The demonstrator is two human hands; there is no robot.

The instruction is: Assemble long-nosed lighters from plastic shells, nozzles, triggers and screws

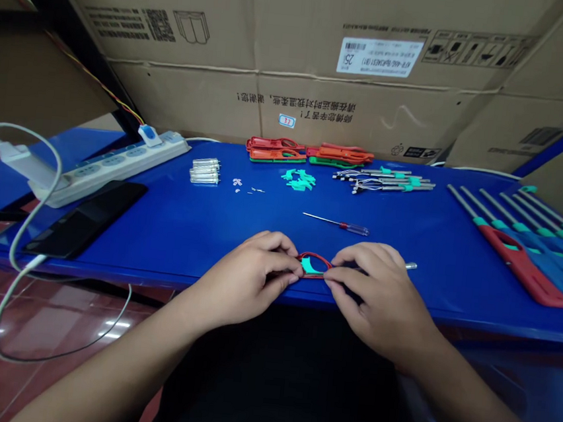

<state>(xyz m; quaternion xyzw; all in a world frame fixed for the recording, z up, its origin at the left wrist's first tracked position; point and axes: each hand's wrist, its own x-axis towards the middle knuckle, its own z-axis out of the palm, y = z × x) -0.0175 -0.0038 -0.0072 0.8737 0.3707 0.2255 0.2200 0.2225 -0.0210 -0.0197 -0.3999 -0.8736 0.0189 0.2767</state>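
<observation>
At the table's front edge, a red long-nosed lighter body lies between my two hands. My left hand pinches its left end with thumb and fingers, close to a teal trigger piece in the loop. My right hand is closed on the other end and hides most of it. Past the right knuckles shows a short metal tip; whether it joins the lighter is hidden. Just beyond my hands lies a screwdriver with a clear and red handle.
Teal triggers, orange and red casings, metal rods with wires and clear tubes lie farther back. Several finished-looking lighters are at right. A power strip and a black phone occupy the left. Cardboard stands behind.
</observation>
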